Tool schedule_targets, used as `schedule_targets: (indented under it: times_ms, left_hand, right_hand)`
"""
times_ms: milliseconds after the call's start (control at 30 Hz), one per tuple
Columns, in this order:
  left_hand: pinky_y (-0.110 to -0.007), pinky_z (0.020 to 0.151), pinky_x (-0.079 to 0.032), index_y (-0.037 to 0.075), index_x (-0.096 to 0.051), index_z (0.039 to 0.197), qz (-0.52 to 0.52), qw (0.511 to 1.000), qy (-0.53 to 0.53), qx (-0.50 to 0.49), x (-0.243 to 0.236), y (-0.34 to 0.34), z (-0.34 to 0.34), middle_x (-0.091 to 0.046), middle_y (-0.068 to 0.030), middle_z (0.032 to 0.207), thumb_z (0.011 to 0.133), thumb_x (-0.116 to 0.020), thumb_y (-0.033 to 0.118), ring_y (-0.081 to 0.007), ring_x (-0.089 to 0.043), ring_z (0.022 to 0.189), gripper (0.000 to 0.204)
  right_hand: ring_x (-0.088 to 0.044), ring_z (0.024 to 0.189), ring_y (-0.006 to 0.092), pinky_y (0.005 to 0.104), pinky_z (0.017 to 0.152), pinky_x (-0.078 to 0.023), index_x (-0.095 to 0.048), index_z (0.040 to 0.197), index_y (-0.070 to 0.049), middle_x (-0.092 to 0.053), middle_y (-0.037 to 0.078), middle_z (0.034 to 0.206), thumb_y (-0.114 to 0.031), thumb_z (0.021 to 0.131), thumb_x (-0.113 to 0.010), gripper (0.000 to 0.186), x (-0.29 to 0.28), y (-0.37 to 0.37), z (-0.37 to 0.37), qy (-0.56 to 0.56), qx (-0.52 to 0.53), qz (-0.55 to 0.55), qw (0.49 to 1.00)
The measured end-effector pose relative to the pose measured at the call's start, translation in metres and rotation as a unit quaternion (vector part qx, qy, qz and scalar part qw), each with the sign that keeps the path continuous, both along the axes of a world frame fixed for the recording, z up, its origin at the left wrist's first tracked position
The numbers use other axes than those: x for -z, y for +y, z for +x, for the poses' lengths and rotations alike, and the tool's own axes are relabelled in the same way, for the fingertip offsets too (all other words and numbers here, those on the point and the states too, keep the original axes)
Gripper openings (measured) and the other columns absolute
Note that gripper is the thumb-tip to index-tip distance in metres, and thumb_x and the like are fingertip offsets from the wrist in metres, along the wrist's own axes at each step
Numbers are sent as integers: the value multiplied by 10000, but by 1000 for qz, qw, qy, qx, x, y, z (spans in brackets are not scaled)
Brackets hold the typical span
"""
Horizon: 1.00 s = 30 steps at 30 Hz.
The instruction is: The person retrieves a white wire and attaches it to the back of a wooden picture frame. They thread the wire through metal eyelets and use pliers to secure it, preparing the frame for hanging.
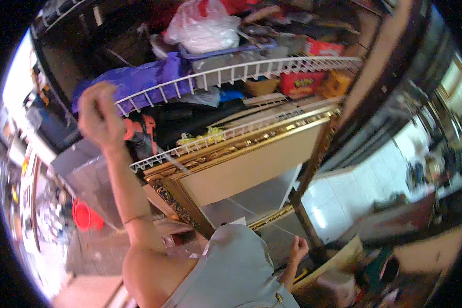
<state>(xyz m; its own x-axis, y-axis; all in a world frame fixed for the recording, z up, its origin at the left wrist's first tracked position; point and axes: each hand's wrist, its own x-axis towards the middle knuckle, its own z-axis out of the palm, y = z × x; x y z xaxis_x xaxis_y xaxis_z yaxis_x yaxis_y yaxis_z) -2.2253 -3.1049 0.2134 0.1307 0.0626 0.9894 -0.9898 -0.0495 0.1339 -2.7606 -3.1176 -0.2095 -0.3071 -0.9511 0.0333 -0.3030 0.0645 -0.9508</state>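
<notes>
One thin cord point(278, 227) — end between pinched right fingers point(297, 241) — left fingers point(90, 101) curled, hold unclear

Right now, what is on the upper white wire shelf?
Purple material and a white plastic bag show there, among clutter. The left hand hides part of the purple material; whatever lies under that material or inside the bag is covered.

Head view: left unit of a head-worn fisheye pair, upright. Looks down and ahead over the wearer's grey shirt point(236, 272), very near; gilt frame point(241, 142) mid-field, white wire shelf point(244, 65) beyond. Straight edges bend toward the rim.
</notes>
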Motion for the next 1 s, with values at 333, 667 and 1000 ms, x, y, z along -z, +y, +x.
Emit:
schedule_targets:
  times_ms: [333,667,1000]
  left_hand:
    - [-221,514,-335,53,-648,947,184,852,472,133,-56,-42,9,-615,-50,867,984,-532,226,-62,-444,608,212]
    - [-188,470,-230,91,-561,878,85,947,304,61,-50,-7,-127,-401,63,665,993,-519,319,-18,-298,530,258]
    - [-187,475,-251,74,-598,960,-30,946,323,2,-111,30,-121,-433,61,719,990,-539,265,-19,-314,545,202]
  right_hand:
    - [-469,537,69,247,512,-375,-615,785,-6,-549,-2,609,-204,924,-667,247,-65,-211,-20,-3,-323,-20,946]
    - [-575,607,151,314,593,-467,-658,855,26,-648,86,680,-197,882,-706,230,-69,-342,-33,46,-439,-18,897]
    - [-572,622,118,270,576,-456,-670,884,5,-667,73,783,-139,856,-716,154,-129,-392,3,104,-653,-60,747]
